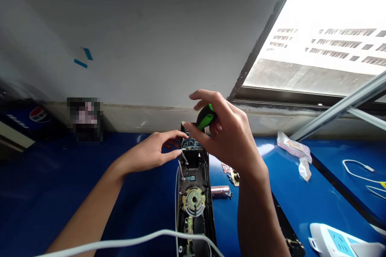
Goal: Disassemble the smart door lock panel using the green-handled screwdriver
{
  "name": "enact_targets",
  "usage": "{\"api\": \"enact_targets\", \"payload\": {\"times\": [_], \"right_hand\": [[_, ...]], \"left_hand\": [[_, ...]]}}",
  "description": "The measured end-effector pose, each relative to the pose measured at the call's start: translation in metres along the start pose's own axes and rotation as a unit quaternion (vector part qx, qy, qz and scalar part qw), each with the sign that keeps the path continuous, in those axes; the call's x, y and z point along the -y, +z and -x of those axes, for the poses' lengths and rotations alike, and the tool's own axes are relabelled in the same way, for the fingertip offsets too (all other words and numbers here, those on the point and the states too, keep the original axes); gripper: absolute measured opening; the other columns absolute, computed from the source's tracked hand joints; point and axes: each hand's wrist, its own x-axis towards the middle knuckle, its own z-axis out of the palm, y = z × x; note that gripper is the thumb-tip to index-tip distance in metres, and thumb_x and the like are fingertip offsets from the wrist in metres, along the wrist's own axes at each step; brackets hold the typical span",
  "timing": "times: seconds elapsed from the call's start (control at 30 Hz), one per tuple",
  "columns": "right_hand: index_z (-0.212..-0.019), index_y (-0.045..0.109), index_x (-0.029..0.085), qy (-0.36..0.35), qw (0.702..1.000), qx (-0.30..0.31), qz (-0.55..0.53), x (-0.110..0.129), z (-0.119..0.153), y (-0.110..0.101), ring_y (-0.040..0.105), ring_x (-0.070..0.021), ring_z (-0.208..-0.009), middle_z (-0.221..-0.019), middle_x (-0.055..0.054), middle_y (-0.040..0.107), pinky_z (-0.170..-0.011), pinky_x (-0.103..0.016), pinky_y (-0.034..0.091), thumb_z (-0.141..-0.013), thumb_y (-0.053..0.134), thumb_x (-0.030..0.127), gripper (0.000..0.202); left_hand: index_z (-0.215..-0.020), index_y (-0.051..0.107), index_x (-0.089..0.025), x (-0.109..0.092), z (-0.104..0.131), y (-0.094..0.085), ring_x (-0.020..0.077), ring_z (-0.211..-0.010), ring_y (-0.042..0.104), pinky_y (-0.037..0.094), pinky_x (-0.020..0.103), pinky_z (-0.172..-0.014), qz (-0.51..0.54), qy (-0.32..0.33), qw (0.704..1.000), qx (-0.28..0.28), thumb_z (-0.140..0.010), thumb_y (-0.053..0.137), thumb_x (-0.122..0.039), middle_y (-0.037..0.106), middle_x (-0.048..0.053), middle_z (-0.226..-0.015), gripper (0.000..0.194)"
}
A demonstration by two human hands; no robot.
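Note:
An opened long black speaker housing (197, 168) lies on the blue table, pointing away from me. At its far end sits a blue circuit board (191, 143); nearer is a round speaker driver (194, 199). My right hand (227, 136) is closed round a green and black screwdriver (206, 116), tilted down over the board; the tip's exact contact is hard to make out. From the left, my left hand (153, 150) grips the housing's edge beside the board, thumb on the near side and fingers partly hidden. Thin wires (184, 157) run from the board near the thumb.
A white cable (135, 241) crosses the foreground over the housing. To the right are a wrapped cylinder (221, 191), small parts (235, 177), a long black panel (286, 225), a plastic bag (294, 148) and a white power strip (334, 241). A wall (150, 48) stands behind the table.

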Motion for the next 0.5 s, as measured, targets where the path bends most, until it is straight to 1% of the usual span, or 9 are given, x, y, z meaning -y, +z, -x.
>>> {"api": "enact_targets", "payload": {"times": [0.07,0.17,0.23,0.3,0.4,0.5], "right_hand": [[-0.130,0.059,0.027,-0.001,1.000,-0.001,-0.011,-0.001,0.000,0.001,0.063,-0.0117,-0.080,-0.105,0.000,0.070,-0.074,-0.028,0.054,-0.091,0.062,0.010,0.042],[-0.124,0.060,0.027,-0.005,0.999,-0.026,-0.027,-0.002,0.000,-0.002,0.060,-0.0110,-0.076,-0.105,0.000,0.069,-0.073,-0.029,0.055,-0.086,0.057,0.003,0.045],[-0.121,0.060,0.026,0.004,0.998,-0.053,-0.033,-0.001,0.000,-0.007,0.056,-0.0113,-0.071,-0.103,-0.001,0.068,-0.070,-0.030,0.056,-0.084,0.056,0.003,0.044],[-0.118,0.060,0.027,0.016,0.997,-0.069,-0.037,0.000,0.000,-0.014,0.055,-0.0121,-0.068,-0.100,-0.001,0.068,-0.066,-0.032,0.057,-0.084,0.057,0.004,0.041],[-0.117,0.059,0.028,0.027,0.996,-0.075,-0.038,0.003,0.002,-0.027,0.058,-0.0139,-0.069,-0.100,-0.003,0.068,-0.063,-0.033,0.058,-0.085,0.058,0.005,0.039],[-0.119,0.059,0.029,0.036,0.996,-0.073,-0.034,0.001,0.006,-0.039,0.063,-0.0155,-0.074,-0.102,-0.004,0.069,-0.063,-0.033,0.059,-0.086,0.060,0.005,0.040]], "left_hand": [[-0.140,0.060,-0.029,-0.001,0.000,0.000,0.0258,-0.121,0.068,0.054,0.039,-0.108,-0.011,-0.003,1.000,0.002,-0.096,0.064,-0.042,0.070,0.003,-0.137,0.046],[-0.142,0.059,-0.031,-0.002,0.003,-0.002,0.0275,-0.123,0.066,0.054,0.040,-0.108,-0.044,-0.010,0.999,0.002,-0.096,0.064,-0.043,0.067,0.004,-0.142,0.048],[-0.142,0.060,-0.033,-0.005,0.005,-0.003,0.0295,-0.126,0.064,0.053,0.042,-0.108,-0.088,-0.012,0.996,-0.016,-0.096,0.064,-0.046,0.063,0.005,-0.145,0.049],[-0.140,0.062,-0.033,-0.010,0.007,-0.002,0.0303,-0.127,0.062,0.052,0.042,-0.109,-0.128,-0.006,0.991,-0.049,-0.096,0.064,-0.051,0.061,0.005,-0.144,0.047],[-0.129,0.069,-0.031,-0.022,0.005,0.007,0.0278,-0.119,0.064,0.052,0.039,-0.106,-0.144,0.021,0.985,-0.089,-0.097,0.063,-0.054,0.064,0.005,-0.135,0.040],[-0.113,0.074,-0.027,-0.032,0.000,0.021,0.0233,-0.106,0.069,0.054,0.033,-0.095,-0.129,0.054,0.985,-0.104,-0.101,0.060,-0.049,0.071,0.003,-0.117,0.028]]}}
